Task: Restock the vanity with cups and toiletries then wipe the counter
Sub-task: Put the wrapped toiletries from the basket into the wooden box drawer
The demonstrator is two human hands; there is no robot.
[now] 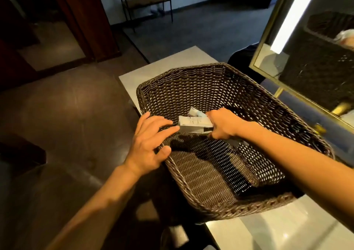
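White packets [195,124] between both hands, right [223,124] gripping.

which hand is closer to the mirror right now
Right. The right hand is inside the wicker basket, gripping small toiletry boxes on the side toward the mirror. The left hand rests on the basket's far rim.

the right hand [223,124] is covering the right ends of the packets [193,124], so their count is staying unclear and their print is too small to read. the mirror [314,62] is running off the right edge.
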